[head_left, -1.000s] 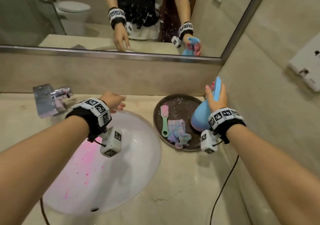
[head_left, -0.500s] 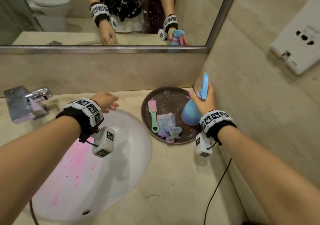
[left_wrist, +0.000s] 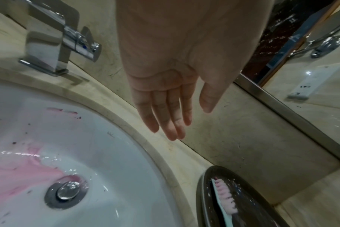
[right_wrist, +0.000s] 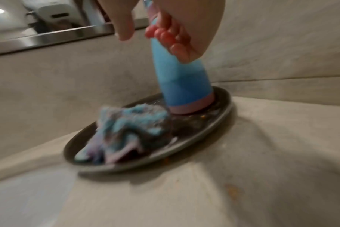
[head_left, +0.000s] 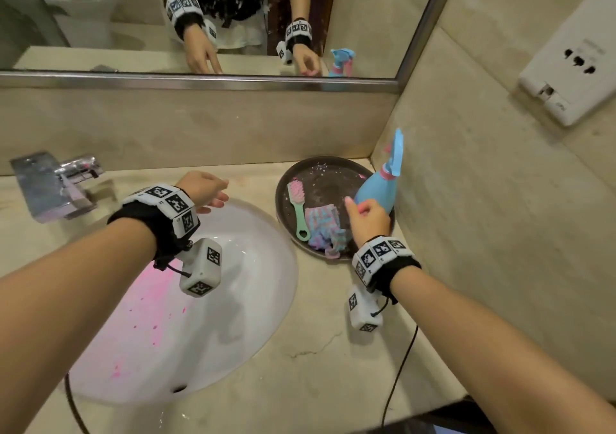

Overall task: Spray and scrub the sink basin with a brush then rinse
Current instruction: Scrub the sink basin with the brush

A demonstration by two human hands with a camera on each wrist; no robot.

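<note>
The right hand hangs just beside the blue spray bottle, its fingers loosely curled in front of the bottle's body with nothing inside them; whether the fingertips brush the plastic is hard to tell. The bottle stands upright at the right edge of a dark round tray, its pink base band on the tray floor and its trigger head near the corner wall. On the same tray, left of the bottle, lies a crumpled blue-and-pink cloth, and further left the brush, green handle toward the person and pink bristles up. The cloth sits between the right hand and the brush.

The left hand hovers over the back rim of the white sink basin, palm down, fingers straight and together, thumb apart, holding nothing. Pink stains run down the basin's left side toward the drain. A chrome faucet stands on the counter to the left, and a mirror spans the wall behind.
</note>
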